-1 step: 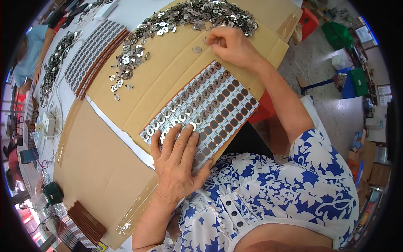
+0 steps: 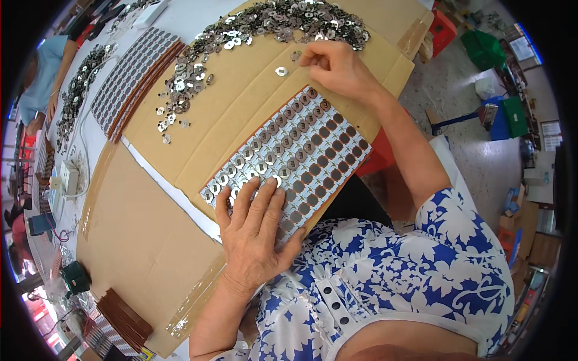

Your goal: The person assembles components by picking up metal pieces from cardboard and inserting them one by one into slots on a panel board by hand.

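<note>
My left hand (image 2: pixel 253 225) lies flat with fingers spread on a rectangular sheet (image 2: pixel 325 171) printed with rows of dark round spots on pale blue. Small metal pieces cover the spots in the sheet's far rows and near its left end; the right and near rows show bare dark spots. Beyond the sheet's far edge, my right hand (image 2: pixel 337 67) is closed, thumb and fingertips pinched together; anything between them is hidden. One dull metal piece (image 2: pixel 295 56) lies beside those fingertips. A shiny one with a dark slot (image 2: pixel 281 71) rests a little to the left on the cardboard.
A heap of small metal pieces (image 2: pixel 277 21) curves along the far side of the cardboard (image 2: pixel 150 240), with a smaller cluster (image 2: pixel 180 90) at left. Stacked spotted sheets (image 2: pixel 135 75) stand at far left. Brown strips (image 2: pixel 123 319) lie near left. Another person (image 2: pixel 48 72) sits across.
My right hand has shifted slightly right, away from the dull piece beside it. The loose piece on the cardboard looked dull grey and now looks bright with a slot. My left hand stays put.
</note>
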`<state>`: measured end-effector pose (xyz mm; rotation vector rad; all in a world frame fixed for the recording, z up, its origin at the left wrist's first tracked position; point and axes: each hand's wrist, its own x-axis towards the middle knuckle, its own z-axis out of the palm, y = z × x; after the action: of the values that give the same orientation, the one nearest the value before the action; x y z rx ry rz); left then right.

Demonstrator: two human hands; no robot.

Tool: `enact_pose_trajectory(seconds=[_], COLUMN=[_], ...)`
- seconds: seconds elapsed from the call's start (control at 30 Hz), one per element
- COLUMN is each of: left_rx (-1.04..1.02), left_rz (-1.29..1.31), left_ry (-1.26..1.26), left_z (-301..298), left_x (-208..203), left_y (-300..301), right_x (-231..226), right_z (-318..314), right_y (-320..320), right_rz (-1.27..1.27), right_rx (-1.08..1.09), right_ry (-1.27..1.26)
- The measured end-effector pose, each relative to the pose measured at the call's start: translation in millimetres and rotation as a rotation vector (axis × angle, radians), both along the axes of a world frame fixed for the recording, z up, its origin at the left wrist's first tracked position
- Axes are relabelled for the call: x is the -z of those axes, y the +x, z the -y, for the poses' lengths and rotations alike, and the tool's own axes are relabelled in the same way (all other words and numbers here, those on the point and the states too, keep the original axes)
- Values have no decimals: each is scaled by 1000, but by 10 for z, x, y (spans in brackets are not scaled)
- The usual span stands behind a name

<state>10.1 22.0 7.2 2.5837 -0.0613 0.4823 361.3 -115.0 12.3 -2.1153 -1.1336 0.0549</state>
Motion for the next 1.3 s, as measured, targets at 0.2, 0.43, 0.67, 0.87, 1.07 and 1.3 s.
enact_pose_trajectory(seconds=[0.2, 0.43, 0.67, 0.87, 1.07, 1.3], left_rx=[-14, -19, -13, -20, -23, -17], left_rz=[10, 15, 6, -11, -7, -45], left_ry=[19, 10, 36, 5, 15, 77], left_z=[-4, 10, -5, 9, 15, 11], left_x=[-9, 9, 39, 15, 27, 30], left_y=[-14, -13, -17, 7, 0, -24], right_x=[87, 158, 57, -52, 130, -270], right_z=[-13, -170, 199, 435, 679, 574], right_y=[-113, 81, -162, -397, -362, -949], right_rz=[-14, 275, -180, -789, -402, -661], right_rx=[199, 102, 69, 15, 134, 17], right_ry=[124, -16, 94, 395, 156, 86])
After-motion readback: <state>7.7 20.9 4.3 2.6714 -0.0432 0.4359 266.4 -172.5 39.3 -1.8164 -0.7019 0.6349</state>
